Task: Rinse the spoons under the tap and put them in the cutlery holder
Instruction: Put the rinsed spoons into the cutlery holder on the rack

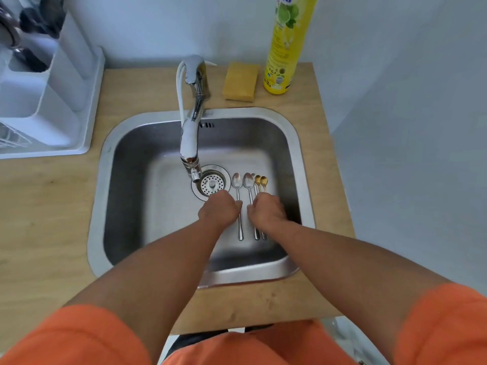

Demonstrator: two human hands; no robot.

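Reaching down into the sink (126, 143), both hands sit low over the spoons. The left hand (218, 210) has its fingers curled under, and its fingertips touch the thin handle of the first silver spoon (237, 189); whether it really pinches the handle, I cannot tell. The right hand (267, 210) is curled too, and its fingers lie on the handles of the other spoons, but its grip is hidden from above.

The spoons lie side by side on the flat sink floor, bowls pointing away from the person. A second silver spoon (248, 184) lies next to the first, both with long shiny handles and smooth oval bowls (each bowl has a small reddish smear). Next come two little gold spoons (261, 181) with round bowls, and one more silver one peeks out between them.

Just left of the spoons is the round drain (212, 183), full of tiny holes. The shiny curved tap (191, 127) hangs over it. The sink is dull grey metal with rounded corners, set in a pale wooden counter (52, 219).

Behind the sink rests a yellow sponge (240, 81), soft and blocky, beside a tall yellow soap bottle (286, 46). The white plastic cutlery holder (47, 96) stands far left on the counter, well apart from the spoons. Orange sleeves (434, 325) cover the upper arms.
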